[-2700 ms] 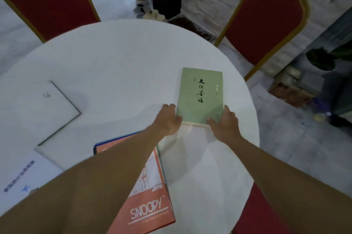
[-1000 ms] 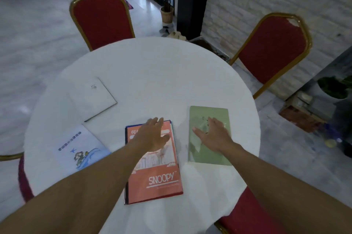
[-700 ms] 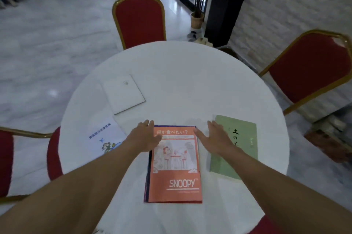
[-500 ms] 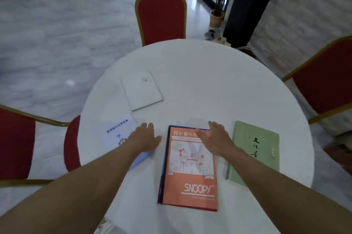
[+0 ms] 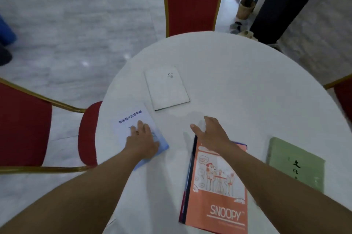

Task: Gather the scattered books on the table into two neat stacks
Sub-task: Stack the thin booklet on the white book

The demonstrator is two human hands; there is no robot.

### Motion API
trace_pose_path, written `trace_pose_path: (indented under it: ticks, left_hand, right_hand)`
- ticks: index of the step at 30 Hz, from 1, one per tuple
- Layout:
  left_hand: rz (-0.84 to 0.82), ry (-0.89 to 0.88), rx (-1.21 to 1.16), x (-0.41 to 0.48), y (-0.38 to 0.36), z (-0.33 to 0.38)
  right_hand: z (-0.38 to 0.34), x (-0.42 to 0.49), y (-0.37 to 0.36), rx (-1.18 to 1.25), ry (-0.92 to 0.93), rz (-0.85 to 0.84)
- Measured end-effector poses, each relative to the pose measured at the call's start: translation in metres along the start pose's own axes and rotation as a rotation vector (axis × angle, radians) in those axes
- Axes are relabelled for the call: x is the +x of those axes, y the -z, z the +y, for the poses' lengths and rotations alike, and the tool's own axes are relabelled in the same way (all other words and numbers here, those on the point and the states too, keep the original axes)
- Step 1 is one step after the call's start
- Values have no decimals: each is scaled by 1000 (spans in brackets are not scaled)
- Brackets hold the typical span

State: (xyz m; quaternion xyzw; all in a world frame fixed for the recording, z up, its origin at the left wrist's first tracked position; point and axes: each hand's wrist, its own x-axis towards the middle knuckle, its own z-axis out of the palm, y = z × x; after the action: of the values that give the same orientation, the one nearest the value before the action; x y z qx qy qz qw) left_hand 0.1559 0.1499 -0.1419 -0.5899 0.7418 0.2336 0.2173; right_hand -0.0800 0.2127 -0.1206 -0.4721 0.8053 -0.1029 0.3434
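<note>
On the round white table (image 5: 247, 81) lie several books. My left hand (image 5: 142, 141) rests flat, fingers spread, on a white and blue booklet (image 5: 129, 121) near the left edge. My right hand (image 5: 211, 133) hovers open over the far end of an orange SNOOPY book (image 5: 219, 191), which lies on top of a dark-covered book. A plain white book (image 5: 166, 88) sits beyond both hands. A green book (image 5: 297, 163) with black characters lies flat at the right.
Red chairs with gold frames stand around the table: one at the far side (image 5: 192, 1), one at the left (image 5: 24, 125), one at the right edge (image 5: 342, 96). A dark pillar (image 5: 282, 5) and a potted plant (image 5: 246, 8) stand behind. Grey marble floor surrounds.
My view has swung left. My left hand moved left from the orange book onto the white and blue booklet. My right hand left the green book and now is over the orange book's far end.
</note>
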Motion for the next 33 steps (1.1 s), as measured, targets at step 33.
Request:
trace_pose_path:
  ticks: [33]
  left_hand:
    - [304, -186, -105, 80, 33, -54]
  right_hand:
    - [-80, 123, -16, 302, -346, -61]
